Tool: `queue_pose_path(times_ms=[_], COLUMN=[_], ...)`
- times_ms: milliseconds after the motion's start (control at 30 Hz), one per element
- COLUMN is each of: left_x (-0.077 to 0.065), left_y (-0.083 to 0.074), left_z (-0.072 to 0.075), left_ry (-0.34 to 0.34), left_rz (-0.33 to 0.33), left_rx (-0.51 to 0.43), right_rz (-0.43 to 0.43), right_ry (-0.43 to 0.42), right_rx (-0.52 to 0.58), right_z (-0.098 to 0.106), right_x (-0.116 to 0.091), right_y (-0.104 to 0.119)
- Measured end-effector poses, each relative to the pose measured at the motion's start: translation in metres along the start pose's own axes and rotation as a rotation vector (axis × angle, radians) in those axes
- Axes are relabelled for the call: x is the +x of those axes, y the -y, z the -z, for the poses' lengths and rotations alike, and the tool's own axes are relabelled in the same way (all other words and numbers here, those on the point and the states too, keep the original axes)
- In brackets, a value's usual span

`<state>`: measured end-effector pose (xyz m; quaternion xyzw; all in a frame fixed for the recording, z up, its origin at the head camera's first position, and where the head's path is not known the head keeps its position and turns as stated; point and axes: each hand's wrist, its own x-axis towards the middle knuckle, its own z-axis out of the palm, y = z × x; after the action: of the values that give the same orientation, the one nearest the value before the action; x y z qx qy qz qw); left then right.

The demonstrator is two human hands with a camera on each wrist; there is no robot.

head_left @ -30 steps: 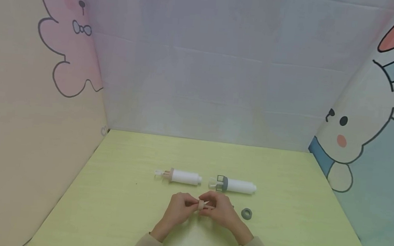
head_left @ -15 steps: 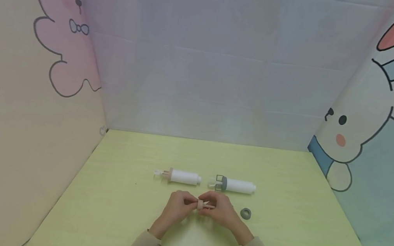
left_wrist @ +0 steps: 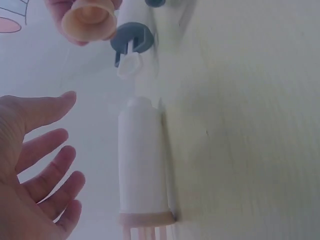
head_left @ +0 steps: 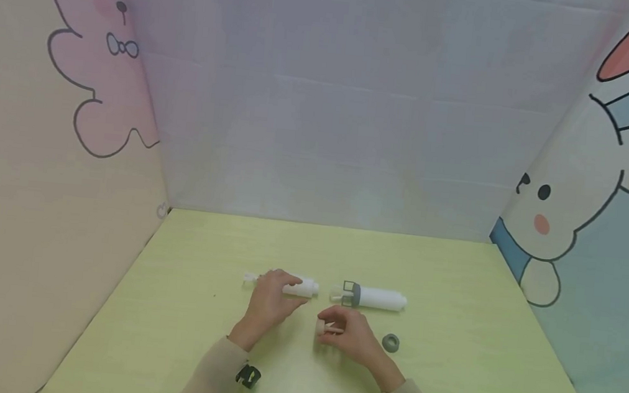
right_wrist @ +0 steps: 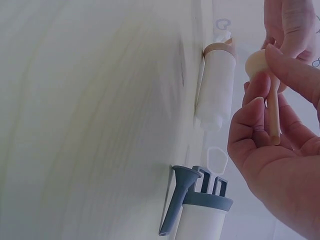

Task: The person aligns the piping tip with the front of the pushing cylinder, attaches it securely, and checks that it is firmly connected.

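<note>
My right hand (head_left: 354, 337) pinches a small beige funnel (right_wrist: 257, 64) by its cup, and its thin stem (right_wrist: 274, 112) points back over the palm. In the left wrist view, the wide mouth of this funnel (left_wrist: 89, 22) faces the camera. My left hand (head_left: 270, 302) holds nothing; its thumb and fingers are spread beside a white syringe with a beige collar (head_left: 300, 286). The left wrist view has the fingers (left_wrist: 52, 172) apart from this syringe's barrel (left_wrist: 142, 165). In the head view, the hand covers part of the collar.
A second white syringe with a grey collar (head_left: 380, 298) lies to the right, in line with the first. Nearer the right hand lies a grey funnel (head_left: 390, 343), its stem showing in the right wrist view. Printed cloth walls (head_left: 320, 128) enclose the yellow tabletop (head_left: 181, 309).
My left hand has let go of the beige funnel and moved left and away from me, over to the beige-collared syringe. The right hand has stayed in place with the funnel.
</note>
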<state>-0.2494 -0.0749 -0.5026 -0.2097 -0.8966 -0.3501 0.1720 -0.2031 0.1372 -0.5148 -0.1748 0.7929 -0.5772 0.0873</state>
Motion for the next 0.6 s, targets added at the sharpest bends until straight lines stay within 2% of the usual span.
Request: queue_pose_path(times_ms=[100, 167, 267, 367, 467, 600], left_x=[0.009, 0.014, 0.018, 0.020, 0.021, 0.022], left_y=[0.011, 0.019, 0.025, 0.029, 0.031, 0.031], left_z=[-0.003, -0.006, -0.009, -0.012, -0.013, -0.013], left_ry=[-0.030, -0.005, 0.073, 0.123, 0.146, 0.162], left_rz=[-0.067, -0.092, -0.051, 0.007, 0.045, 0.053], left_rx=[0.146, 0.199, 0.256, 0.283, 0.298, 0.303], right_rz=[-0.003, -0.005, -0.007, -0.009, -0.012, -0.018], right_ry=[-0.001, -0.003, -0.008, -0.013, -0.017, -0.019], right_rx=[0.002, 0.014, -0.003, -0.035, -0.058, -0.051], right_z=[0.000, 0.000, 0.002, 0.003, 0.005, 0.006], right_x=[-0.001, -0.001, -0.001, -0.001, -0.002, -0.003], right_y=[0.000, 0.001, -0.004, -0.005, -0.005, -0.005])
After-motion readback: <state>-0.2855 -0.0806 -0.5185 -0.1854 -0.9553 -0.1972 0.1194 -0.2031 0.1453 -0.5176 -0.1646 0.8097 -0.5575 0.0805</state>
